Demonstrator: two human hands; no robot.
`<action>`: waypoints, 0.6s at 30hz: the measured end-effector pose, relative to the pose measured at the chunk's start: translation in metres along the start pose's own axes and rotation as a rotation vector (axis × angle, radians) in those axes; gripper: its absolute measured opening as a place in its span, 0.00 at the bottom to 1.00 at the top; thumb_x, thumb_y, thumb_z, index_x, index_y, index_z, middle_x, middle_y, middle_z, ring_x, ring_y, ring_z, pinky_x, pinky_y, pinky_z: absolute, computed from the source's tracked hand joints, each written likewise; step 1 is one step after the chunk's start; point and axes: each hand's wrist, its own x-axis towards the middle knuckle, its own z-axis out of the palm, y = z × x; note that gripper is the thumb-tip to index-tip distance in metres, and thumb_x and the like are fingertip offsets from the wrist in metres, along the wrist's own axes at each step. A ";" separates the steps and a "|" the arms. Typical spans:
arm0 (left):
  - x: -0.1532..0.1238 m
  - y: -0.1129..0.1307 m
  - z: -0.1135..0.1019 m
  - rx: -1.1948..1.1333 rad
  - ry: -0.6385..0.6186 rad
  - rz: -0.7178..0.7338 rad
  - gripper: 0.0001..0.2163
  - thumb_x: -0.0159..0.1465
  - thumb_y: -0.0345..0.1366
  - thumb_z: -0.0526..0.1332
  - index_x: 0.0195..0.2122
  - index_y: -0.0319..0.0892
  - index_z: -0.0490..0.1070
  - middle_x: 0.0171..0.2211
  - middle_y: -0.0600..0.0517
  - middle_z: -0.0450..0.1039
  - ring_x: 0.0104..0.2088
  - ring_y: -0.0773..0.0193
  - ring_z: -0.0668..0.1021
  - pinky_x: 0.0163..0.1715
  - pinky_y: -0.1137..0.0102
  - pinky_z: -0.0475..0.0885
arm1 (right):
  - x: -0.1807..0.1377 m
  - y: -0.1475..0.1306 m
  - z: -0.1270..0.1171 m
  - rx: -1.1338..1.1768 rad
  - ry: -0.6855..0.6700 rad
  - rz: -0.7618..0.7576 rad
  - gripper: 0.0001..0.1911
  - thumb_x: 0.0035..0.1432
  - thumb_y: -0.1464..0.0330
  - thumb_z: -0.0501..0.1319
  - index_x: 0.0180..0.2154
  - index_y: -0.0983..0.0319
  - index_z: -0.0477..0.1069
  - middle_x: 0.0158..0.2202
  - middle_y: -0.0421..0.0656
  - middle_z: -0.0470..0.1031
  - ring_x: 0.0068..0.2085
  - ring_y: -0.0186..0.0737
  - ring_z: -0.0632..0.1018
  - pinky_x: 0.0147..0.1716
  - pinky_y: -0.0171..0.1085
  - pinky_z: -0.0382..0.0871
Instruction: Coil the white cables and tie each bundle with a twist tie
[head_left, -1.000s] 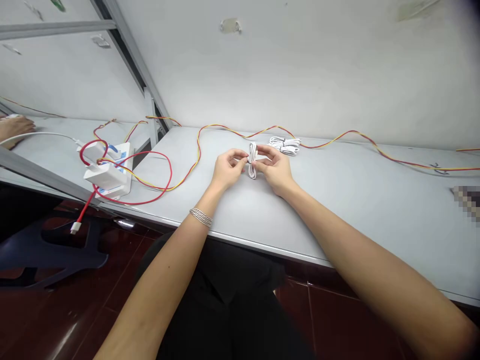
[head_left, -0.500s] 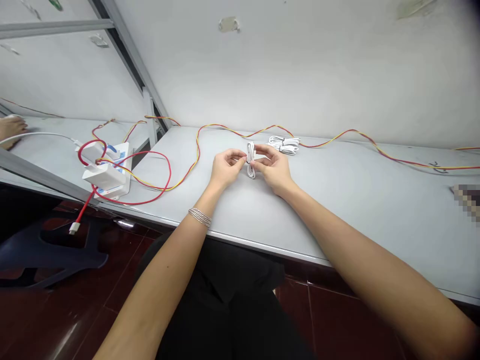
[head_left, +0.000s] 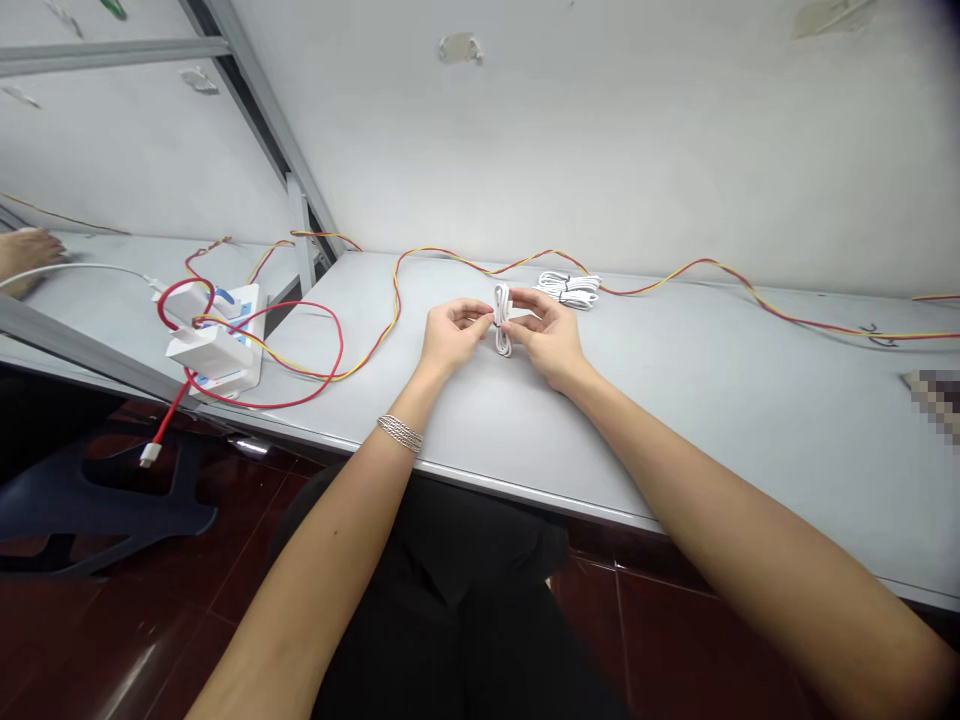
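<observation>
Between my two hands a coiled white cable (head_left: 502, 345) is held upright just above the grey table, with a dark tie at its middle. My left hand (head_left: 454, 335) pinches the tie area from the left, thumb and fingertips together. From the right, my right hand (head_left: 551, 340) grips the coil, its thumb near the tie and its fingers behind the cable. Just beyond my right hand lie bundled white cables (head_left: 570, 289) with dark ties, flat on the table. What the hidden fingertips touch exactly I cannot make out.
A white power strip (head_left: 255, 365) with plugged-in chargers (head_left: 208, 352) stands at the left; a red cable (head_left: 339, 345) loops from it. A red-yellow twisted wire (head_left: 690, 265) runs along the wall. Another person's hand (head_left: 30, 250) rests far left. A blue stool (head_left: 142, 495) stands below.
My hands and the coiled cable stay almost still. At the far left, the other person's hand has shifted slightly.
</observation>
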 end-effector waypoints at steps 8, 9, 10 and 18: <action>0.000 0.000 0.000 0.014 -0.006 0.013 0.05 0.56 0.30 0.70 0.31 0.37 0.76 0.31 0.50 0.80 0.23 0.71 0.76 0.28 0.73 0.75 | -0.001 -0.002 0.001 0.018 0.016 0.019 0.30 0.42 0.59 0.76 0.49 0.57 0.76 0.54 0.49 0.77 0.40 0.46 0.82 0.41 0.47 0.78; 0.000 0.000 -0.001 0.018 -0.009 0.015 0.05 0.55 0.30 0.71 0.31 0.37 0.76 0.31 0.49 0.80 0.23 0.71 0.76 0.28 0.73 0.75 | -0.001 -0.002 0.001 0.016 0.014 0.021 0.30 0.43 0.59 0.76 0.49 0.57 0.76 0.55 0.49 0.77 0.41 0.46 0.82 0.41 0.47 0.78; 0.000 -0.001 -0.001 0.020 -0.011 0.023 0.06 0.55 0.30 0.71 0.32 0.37 0.77 0.32 0.49 0.81 0.23 0.70 0.76 0.28 0.73 0.75 | -0.001 -0.002 0.000 0.016 0.013 0.022 0.30 0.43 0.59 0.76 0.49 0.57 0.76 0.55 0.49 0.77 0.41 0.46 0.82 0.41 0.47 0.78; -0.001 -0.003 0.000 0.088 -0.033 0.057 0.04 0.59 0.32 0.69 0.35 0.38 0.82 0.31 0.48 0.81 0.25 0.68 0.77 0.29 0.71 0.74 | 0.002 0.003 -0.001 0.015 0.044 0.043 0.30 0.42 0.59 0.76 0.49 0.57 0.75 0.54 0.48 0.78 0.43 0.48 0.83 0.43 0.48 0.78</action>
